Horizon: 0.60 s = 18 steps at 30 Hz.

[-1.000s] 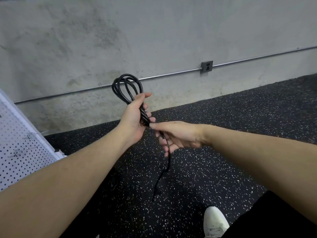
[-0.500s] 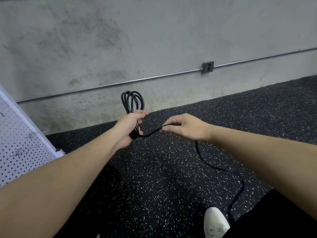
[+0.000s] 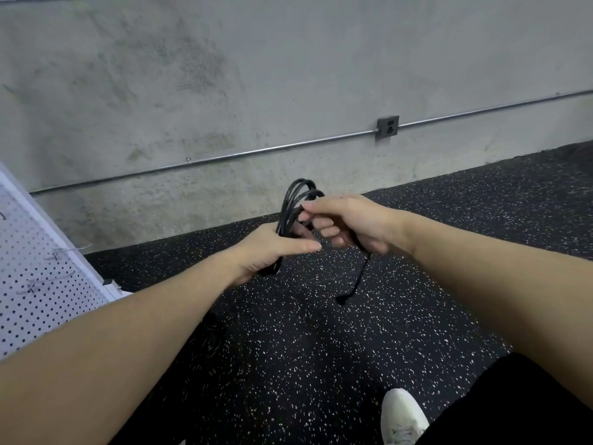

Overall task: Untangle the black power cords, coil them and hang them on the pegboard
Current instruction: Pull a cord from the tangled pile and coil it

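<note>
Cord [image 3: 293,208] gripped between both hands' fingers [image 3: 324,231].

Two bare forearms, no sleeves, black trousers [image 3: 519,403] (lower right), white laced shoe [image 3: 405,415]

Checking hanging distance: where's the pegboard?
In the head view, the pegboard stands at the far left edge, left of the left hand gripping the coiled cord.

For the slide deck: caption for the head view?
Left hand grips coiled black cord; right hand wraps its tail.
</note>
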{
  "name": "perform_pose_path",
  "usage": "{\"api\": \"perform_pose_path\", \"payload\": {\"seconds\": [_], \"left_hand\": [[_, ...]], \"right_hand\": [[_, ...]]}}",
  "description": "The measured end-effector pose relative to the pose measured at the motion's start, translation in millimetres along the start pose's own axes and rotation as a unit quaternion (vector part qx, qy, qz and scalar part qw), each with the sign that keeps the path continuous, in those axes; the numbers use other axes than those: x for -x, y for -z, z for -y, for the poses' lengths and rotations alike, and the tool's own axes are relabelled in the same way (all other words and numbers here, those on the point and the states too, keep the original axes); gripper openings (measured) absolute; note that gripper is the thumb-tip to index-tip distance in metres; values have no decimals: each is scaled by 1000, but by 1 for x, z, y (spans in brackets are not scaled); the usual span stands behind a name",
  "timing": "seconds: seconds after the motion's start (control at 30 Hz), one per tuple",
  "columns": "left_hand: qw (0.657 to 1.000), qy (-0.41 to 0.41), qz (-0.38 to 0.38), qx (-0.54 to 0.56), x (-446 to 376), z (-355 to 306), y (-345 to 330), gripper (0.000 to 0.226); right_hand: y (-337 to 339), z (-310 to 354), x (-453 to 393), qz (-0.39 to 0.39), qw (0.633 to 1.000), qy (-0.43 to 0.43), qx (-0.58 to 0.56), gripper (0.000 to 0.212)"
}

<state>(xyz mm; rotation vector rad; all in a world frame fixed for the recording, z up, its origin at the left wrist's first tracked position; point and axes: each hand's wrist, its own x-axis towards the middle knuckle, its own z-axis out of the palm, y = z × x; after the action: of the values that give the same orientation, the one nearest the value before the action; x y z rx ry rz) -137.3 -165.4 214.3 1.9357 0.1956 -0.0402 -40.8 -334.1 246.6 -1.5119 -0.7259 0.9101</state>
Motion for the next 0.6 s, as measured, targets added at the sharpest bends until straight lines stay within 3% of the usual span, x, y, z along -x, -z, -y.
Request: {"api": "perform_pose_path", "payload": {"seconds": [0.1, 0.23, 0.3, 0.47, 0.6], "left_hand": [[999, -4, -12, -32, -1, 1, -5, 6], [999, 16, 21, 21, -1, 4, -10, 15], [998, 9, 54, 37, 1, 2, -12, 16], [988, 8, 115, 107, 6, -2, -18, 21], [983, -2, 129, 131, 8, -7, -20, 16]], "right_hand": [[0, -3, 0, -53, 993, 55, 92, 22], [2, -6, -8, -241, 935, 152, 212, 24], [4, -9, -10, -285, 909, 187, 240, 33], [3, -15, -8, -216, 951, 188, 116, 39], [9, -14, -8, -229, 958, 128, 114, 72]]}}
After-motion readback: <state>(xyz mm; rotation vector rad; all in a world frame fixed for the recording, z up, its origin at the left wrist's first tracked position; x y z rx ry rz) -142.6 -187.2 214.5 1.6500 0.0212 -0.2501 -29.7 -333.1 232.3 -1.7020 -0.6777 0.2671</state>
